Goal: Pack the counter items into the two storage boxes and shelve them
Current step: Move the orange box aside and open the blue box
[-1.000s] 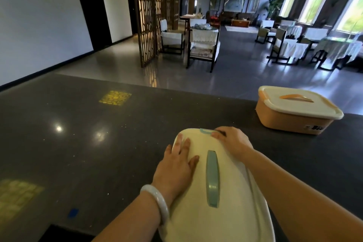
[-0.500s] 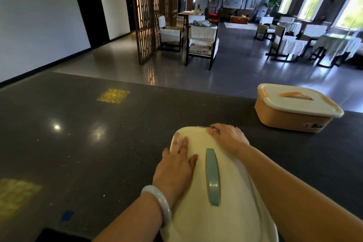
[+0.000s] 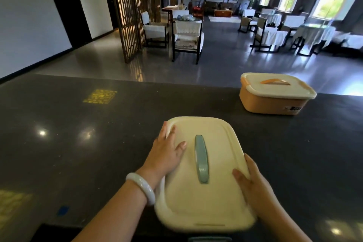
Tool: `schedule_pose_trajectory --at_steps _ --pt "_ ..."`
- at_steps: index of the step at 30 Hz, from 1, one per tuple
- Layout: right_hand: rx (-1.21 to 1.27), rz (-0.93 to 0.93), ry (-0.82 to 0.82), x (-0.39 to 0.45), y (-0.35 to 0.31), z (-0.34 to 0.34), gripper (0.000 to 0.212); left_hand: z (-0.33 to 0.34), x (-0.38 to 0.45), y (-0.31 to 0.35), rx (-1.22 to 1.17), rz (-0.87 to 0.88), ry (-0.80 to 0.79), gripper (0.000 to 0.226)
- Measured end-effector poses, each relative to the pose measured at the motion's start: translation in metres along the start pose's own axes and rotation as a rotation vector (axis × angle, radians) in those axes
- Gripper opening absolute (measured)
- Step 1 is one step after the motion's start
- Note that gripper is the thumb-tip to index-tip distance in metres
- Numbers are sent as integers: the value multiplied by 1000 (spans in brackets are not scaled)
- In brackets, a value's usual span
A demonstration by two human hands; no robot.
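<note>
1. Judging by the bare counter (image 3: pixel 78 143), packing seems done; both boxes are lidded.
2. The cream box (image 3: pixel 204 173) is held near the counter's front edge: left hand (image 3: pixel 167 153) spread flat on its lid, right hand (image 3: pixel 253 184) gripping its side.
3. The orange box (image 3: pixel 275 94) is left farther right; shelving remains.

Cream lid (image 3: pixel 204 192) with grey-green handle (image 3: pixel 201 158), lower centre; orange box (image 3: pixel 271 102), cream lid, orange handle, right; dark speckled counter (image 3: pixel 78 143) with yellow patterned patch (image 3: pixel 100 96), left; white bangle (image 3: pixel 141 186).
</note>
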State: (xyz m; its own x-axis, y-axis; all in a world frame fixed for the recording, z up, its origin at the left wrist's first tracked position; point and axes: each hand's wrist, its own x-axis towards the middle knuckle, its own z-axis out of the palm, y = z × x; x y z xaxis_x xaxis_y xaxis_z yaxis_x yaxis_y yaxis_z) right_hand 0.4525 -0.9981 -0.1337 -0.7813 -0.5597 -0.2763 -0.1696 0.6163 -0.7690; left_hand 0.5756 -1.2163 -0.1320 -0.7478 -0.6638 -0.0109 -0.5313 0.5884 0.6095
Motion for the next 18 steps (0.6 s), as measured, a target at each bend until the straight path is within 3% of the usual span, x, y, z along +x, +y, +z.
schedule_pose_trajectory --at_steps 4,10,18 --pt "63 8 26 -3 0 2 66 -7 -31 -8 -237 -105 96 69" --pt "142 -5 59 -8 -4 4 60 3 -90 -4 -521 -267 55 74" --pt "243 -56 105 -14 -10 -23 65 -17 -86 41 -489 -225 145 74"
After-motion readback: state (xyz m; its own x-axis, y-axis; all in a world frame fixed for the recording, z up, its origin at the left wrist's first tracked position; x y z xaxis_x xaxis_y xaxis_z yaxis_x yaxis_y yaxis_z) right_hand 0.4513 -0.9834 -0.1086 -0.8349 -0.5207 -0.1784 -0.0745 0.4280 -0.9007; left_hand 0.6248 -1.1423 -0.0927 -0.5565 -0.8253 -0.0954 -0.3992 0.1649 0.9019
